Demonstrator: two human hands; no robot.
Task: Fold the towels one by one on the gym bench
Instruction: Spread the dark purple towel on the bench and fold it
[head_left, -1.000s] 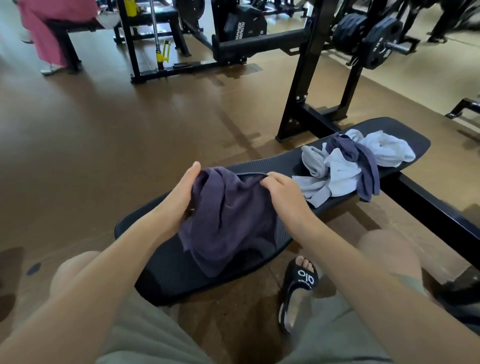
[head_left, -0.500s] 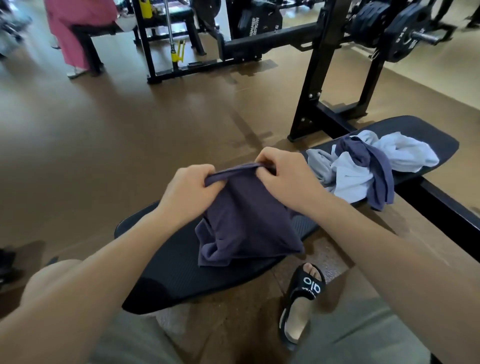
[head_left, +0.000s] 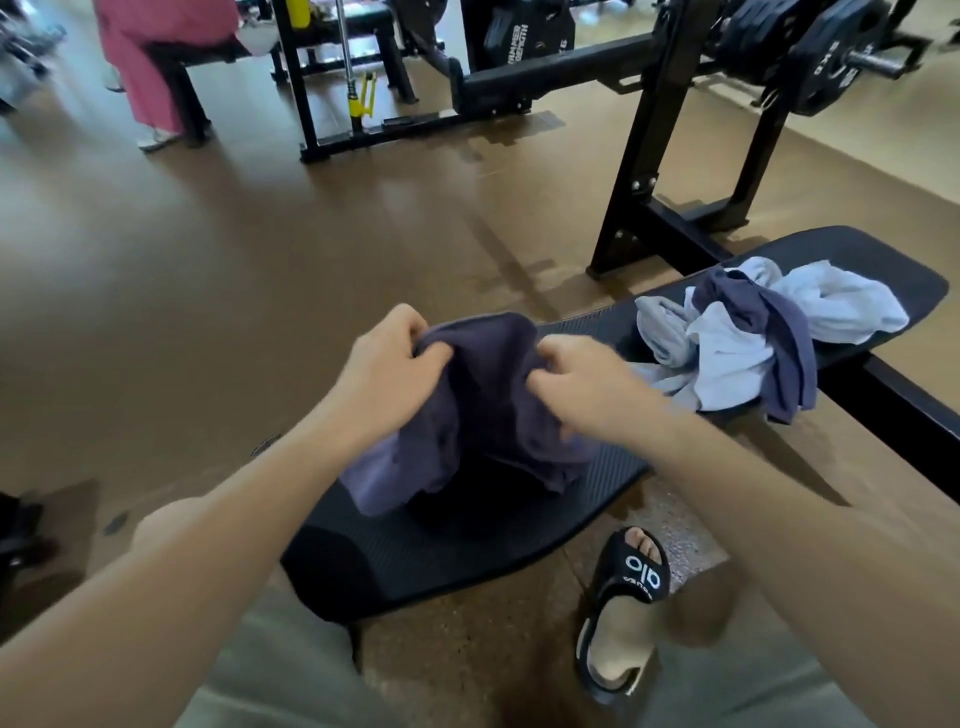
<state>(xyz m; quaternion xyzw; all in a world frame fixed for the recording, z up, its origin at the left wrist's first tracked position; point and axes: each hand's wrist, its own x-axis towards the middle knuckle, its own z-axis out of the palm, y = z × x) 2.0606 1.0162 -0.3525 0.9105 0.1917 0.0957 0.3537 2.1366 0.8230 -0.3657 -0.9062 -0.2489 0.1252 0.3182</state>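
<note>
Hands, left hand (head_left: 387, 371) and right hand (head_left: 584, 387), grip purple towel (head_left: 488, 410) above black bench (head_left: 467, 551) on brown floor (head_left: 234, 270).

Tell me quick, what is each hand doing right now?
Left hand: closed, gripping the purple towel.
Right hand: closed, gripping the same towel.

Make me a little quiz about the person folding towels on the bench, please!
1. True or false: both hands grip the dark purple towel.
2. Where is the pile of unfolded towels: A) on the floor, B) farther along the bench, C) on the person's lap?
3. What does the foot beside the bench wear?

Key:
1. True: the left hand and the right hand both hold it.
2. B.
3. A black slide sandal.
</note>
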